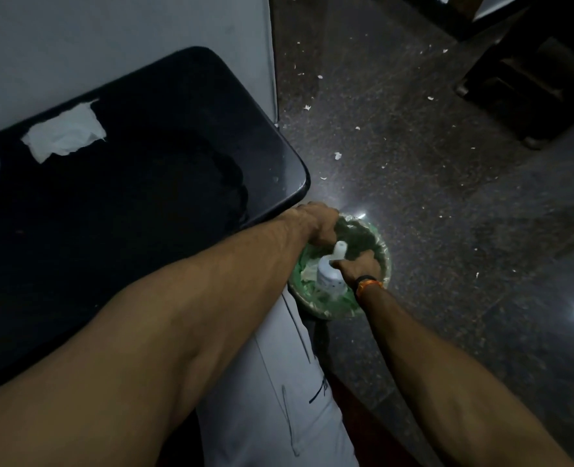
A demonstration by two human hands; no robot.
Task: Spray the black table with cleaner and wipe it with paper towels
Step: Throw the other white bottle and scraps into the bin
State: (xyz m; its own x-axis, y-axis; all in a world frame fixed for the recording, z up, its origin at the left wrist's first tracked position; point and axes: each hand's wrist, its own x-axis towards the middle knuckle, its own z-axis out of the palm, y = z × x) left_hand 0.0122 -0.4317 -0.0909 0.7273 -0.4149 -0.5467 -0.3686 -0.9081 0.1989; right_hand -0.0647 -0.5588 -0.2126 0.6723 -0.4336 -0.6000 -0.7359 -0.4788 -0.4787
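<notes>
The black table (pixel 151 183) fills the left of the view, with a wet patch near its right end. A crumpled white paper towel (pixel 64 133) lies on its far left part. Off the table's right corner, both hands hang over a round bin with a green liner (pixel 378 244). My right hand (pixel 358 266) grips a white spray bottle (pixel 327 278), which stands upright over the bin with its nozzle up. My left hand (pixel 317 224) reaches down into the bin just beyond the nozzle. Its fingers are hidden, so I cannot tell whether it holds anything. White paper (pixel 309 272) lies in the bin.
A pale wall (pixel 110 38) runs behind the table. The dark speckled floor (pixel 413 163) on the right is strewn with small white scraps. Dark furniture (pixel 531 79) stands at the top right. My grey trouser leg (pixel 279 399) is below the bin.
</notes>
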